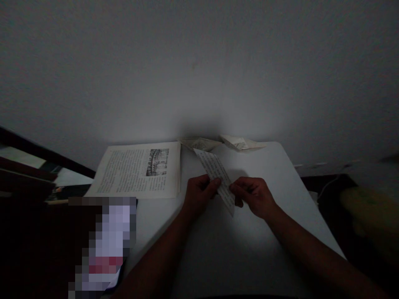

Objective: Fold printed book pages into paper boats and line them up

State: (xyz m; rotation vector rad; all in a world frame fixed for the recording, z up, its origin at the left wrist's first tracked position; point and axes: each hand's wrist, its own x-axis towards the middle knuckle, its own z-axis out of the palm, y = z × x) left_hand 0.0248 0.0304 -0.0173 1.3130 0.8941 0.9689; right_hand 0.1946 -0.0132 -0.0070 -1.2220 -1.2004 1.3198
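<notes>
A folded paper (220, 174) covered in printed text is held up above the tabletop (286, 195), between the two hands, in the shape of a narrow slanted strip. Its upper end is pointed away toward the wall (199, 83), and its lower corner is angled down to the right. By the left hand (199, 193) it is pinched along its left edge; the thumb is laid flat over the printed face and the fingers are tucked behind, so that the grip is closed on the paper. By the right hand (254, 195) the opposite edge is nipped between thumb and curled fingers, that grip being closed on the same piece.

Beyond the strip, two folded paper shapes are set near the wall: a left folded shape (205, 143), partly overlapped in view by the strip's tip, and a right folded shape (241, 143), by whose left end the first is nearly met. On the left of the tabletop a stack of printed pages (127, 172) is laid, with a dark picture (157, 162) printed on the top sheet. Nearer the left forearm, a bright-screened device (110, 236) is seen, its details blurred by pixelation.
</notes>
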